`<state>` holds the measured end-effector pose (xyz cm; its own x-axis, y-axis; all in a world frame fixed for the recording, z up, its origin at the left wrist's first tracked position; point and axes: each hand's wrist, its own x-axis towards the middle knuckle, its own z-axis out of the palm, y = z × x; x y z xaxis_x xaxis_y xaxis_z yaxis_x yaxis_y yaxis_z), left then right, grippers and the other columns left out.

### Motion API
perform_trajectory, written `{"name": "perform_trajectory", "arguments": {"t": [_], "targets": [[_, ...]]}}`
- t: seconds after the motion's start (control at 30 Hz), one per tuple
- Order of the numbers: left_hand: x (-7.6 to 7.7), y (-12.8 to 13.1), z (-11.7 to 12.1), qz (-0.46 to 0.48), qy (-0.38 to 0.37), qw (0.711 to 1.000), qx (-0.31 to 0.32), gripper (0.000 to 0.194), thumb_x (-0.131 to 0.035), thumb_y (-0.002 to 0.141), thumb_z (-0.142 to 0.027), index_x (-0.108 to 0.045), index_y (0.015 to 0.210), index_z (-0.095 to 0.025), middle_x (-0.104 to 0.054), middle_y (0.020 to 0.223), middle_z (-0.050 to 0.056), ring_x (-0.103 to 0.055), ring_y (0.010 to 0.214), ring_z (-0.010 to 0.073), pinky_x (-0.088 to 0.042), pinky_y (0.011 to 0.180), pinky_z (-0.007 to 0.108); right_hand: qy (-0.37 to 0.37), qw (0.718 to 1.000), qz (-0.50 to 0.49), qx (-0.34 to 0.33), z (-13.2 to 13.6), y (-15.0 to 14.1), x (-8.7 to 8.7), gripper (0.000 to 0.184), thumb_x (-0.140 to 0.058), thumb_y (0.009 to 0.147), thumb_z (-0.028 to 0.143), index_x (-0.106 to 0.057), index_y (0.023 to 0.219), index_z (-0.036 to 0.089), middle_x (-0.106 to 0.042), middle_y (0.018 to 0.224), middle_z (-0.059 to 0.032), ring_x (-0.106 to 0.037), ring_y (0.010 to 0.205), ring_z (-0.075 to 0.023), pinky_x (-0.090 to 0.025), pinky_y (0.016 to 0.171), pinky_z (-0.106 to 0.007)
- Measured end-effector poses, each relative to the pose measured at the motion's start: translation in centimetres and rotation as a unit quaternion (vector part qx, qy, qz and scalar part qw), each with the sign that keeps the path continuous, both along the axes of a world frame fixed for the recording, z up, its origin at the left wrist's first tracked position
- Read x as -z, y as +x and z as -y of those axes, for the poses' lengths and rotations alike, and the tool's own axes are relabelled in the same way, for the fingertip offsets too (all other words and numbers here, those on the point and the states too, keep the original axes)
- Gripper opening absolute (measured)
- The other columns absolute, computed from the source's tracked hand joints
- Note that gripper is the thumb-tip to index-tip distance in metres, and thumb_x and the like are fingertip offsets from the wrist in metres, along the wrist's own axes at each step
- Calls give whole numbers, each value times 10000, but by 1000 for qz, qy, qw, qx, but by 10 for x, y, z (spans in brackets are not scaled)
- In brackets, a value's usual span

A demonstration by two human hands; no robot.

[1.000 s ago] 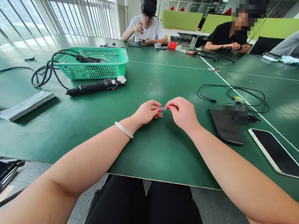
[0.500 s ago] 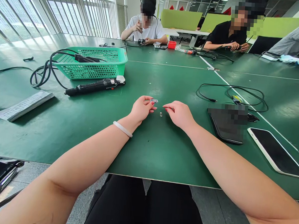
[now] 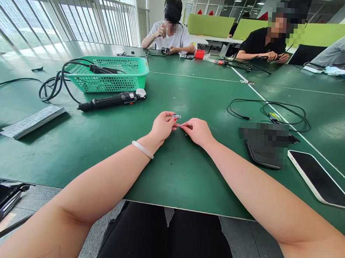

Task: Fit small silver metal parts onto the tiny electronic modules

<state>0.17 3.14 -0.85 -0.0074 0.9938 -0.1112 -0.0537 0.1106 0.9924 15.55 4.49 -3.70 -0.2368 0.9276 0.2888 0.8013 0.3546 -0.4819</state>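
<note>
Two hands (image 3: 163,124) (image 3: 200,131), one small part (image 3: 176,116)

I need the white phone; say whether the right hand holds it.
No, the phone lies on the table, apart from the right hand.

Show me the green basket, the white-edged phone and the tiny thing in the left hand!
Green basket (image 3: 112,84), head view: on its front wall.
White-edged phone (image 3: 323,179), head view: on its dark screen.
Tiny thing (image 3: 176,116), head view: on its visible middle.
</note>
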Motion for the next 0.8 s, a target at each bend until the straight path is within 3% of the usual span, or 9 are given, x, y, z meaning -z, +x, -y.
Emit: {"name": "perform_trajectory", "arguments": {"t": [0.13,0.33,0.47,0.57,0.8], "targets": [[2,0,0,-10,10,1000,11,80,-548,877,-118,-520,938,-162,-686,883,32,-641,662,86,-483,615,215,-29,999,-30,30,-1,0,-1,136,-621,813,225,-756,813,215,-695,789,-26,-596,746,-163,-438,712,-293],[6,1,1,-44,27,997,56,107,-552,856,-77,-528,905,-169,-662,745,3,-627,639,96,-469,625,231,17,1000,11,19,-2,-2,-1,193,-533,834,147,-701,743,174,-654,834,-68,-575,775,-173,-428,714,-304],[5,1,2,-67,30,994,80,106,-578,841,-86,-546,901,-167,-673,737,8,-627,641,100,-467,634,238,51,990,-116,56,3,4,-8,174,-518,817,144,-669,742,186,-656,828,-49,-572,756,-167,-447,733,-314],[4,2,3,-84,36,991,93,105,-574,838,-87,-550,900,-168,-679,749,11,-626,637,103,-471,633,245,32,976,-209,54,11,5,-17,131,-544,799,188,-657,733,188,-671,809,-37,-577,711,-159,-461,709,-316],[6,2,4,-70,46,991,108,141,-632,796,-83,-546,860,-174,-673,687,-7,-636,638,111,-482,672,256,18,978,-204,35,22,-3,-20,123,-585,782,241,-688,733,196,-697,802,-34,-611,738,-172,-485,723,-329]]}}
